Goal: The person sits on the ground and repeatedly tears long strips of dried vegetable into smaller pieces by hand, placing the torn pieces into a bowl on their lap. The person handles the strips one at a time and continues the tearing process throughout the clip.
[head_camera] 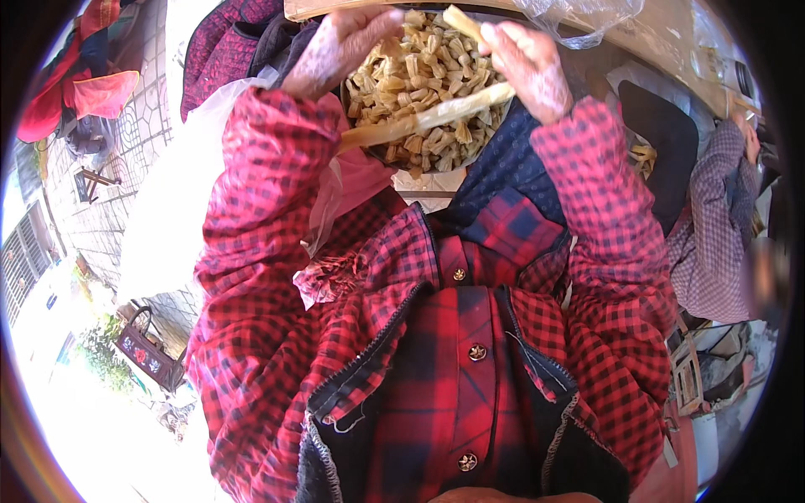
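Note:
My right hand (525, 66) grips a pale yellow rolled strip (464, 25), probably tofu skin, whose short end sticks up past the fingertips. A long strip (434, 116) slants from below that hand down to my left sleeve; whether both are one piece is hidden. My left hand (346, 47) hovers over the left edge of a round bowl, fingers bent together; I cannot tell if anything is between them. Many small knotted pieces (427, 75) of the same material heap up in the bowl, whose dark rim (380, 154) shows at the front.
A wooden tabletop (666, 47) with a clear plastic bag (582, 19) lies beyond the bowl. At left are a quilted purple garment (214, 56) and a handbag (151, 352) on the paving. Another person's checked sleeve (714, 188) is at right, past a dark seat (657, 138).

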`<state>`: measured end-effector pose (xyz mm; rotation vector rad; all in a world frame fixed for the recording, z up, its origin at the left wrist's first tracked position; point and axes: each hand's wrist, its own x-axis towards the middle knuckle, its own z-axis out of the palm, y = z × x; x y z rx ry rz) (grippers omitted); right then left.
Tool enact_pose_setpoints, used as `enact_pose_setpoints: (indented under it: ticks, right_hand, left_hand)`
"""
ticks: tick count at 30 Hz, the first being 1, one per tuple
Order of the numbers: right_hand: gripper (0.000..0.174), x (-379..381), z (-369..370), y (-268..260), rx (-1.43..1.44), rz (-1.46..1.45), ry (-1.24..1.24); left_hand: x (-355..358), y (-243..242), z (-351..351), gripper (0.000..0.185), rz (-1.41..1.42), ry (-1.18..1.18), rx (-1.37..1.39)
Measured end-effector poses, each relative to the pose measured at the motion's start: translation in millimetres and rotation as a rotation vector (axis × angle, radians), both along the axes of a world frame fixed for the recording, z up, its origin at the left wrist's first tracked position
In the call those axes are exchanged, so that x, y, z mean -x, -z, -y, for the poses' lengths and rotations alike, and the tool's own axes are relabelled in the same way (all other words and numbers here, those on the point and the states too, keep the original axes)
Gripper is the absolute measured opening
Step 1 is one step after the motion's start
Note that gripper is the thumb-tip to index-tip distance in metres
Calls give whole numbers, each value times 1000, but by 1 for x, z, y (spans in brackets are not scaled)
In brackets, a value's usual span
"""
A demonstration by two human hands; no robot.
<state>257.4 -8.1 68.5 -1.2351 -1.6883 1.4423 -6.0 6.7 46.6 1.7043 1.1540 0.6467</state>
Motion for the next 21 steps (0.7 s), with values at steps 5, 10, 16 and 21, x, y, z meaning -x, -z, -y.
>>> enact_pose_setpoints:
  ticks: [5,10,16,21]
  right_hand:
    - [32,4,68,-3,52,-86,-36]
    - [9,10,112,-18,-29,-82,-117]
    - [10,20,131,-15,-113,-111,-154]
    - [14,21,133,-13,-44,-182,-274]
  left_hand:
    - [-8,-7,55,44,-31,-15,-203]
    - [-16,-43,115,41,97,-15,185]
    - [-27,-51,153,27,250,87,107]
    - [-24,-53,160,11,236,95,110]
